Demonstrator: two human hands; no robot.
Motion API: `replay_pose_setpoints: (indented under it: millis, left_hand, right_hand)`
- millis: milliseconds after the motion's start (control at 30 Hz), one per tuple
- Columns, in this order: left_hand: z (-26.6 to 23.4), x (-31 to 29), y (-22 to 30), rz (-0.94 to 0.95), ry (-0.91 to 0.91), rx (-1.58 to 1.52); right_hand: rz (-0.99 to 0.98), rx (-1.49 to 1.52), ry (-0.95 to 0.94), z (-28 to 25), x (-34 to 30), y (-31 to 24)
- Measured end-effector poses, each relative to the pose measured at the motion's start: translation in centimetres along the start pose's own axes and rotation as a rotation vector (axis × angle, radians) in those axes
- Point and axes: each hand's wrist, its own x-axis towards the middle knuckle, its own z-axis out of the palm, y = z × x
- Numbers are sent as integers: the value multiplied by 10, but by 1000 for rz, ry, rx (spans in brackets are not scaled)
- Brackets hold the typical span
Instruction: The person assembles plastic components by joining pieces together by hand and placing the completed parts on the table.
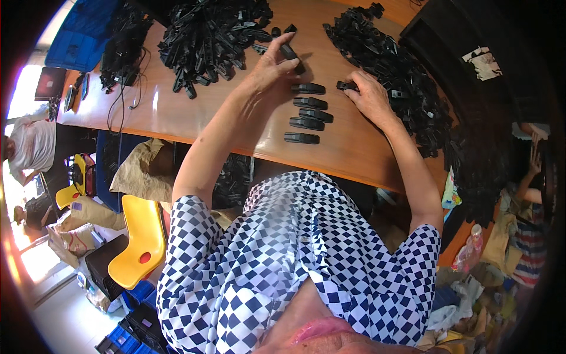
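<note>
My left hand reaches to the far middle of the wooden table, thumb and fingers closed around a long black plastic part. To its right, my right hand pinches a small dark plastic piece close to the tabletop. Between the hands and nearer to me, several slim black plastic parts lie crosswise in a short column. A couple of loose black bits rest just beyond my left fingertips. What exact kind of part these are, I cannot make out.
A big heap of black parts covers the table's far left; another heap runs along the right side. Cables hang over the left edge by a blue bin. A yellow chair stands at left. Other people are at both sides.
</note>
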Motion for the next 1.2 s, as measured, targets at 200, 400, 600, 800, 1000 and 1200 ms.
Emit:
replay_pose_setpoints:
  millis: [200,400,600,800,1000,1200]
  left_hand:
    - [22,23,-33,2,-80,165]
    - [17,8,-12,307,-85,992]
    - [6,7,-14,361,-142,898]
    - [12,1,-16,326,-133,778]
    - [10,4,-14,374,-181,788]
    - [7,5,-14,346,-166,815]
  right_hand:
    - [-104,-339,-58,-9,3,-16]
    - [-73,-219,-11,-11,1,-10]
    - [-245,-182,-5,-14,27,-25]
    - [-200,-335,-273,-19,41,-41]
    - [-129,-297,-289,-7,40,-45]
    - [-95,-229,-266,12,51,-43]
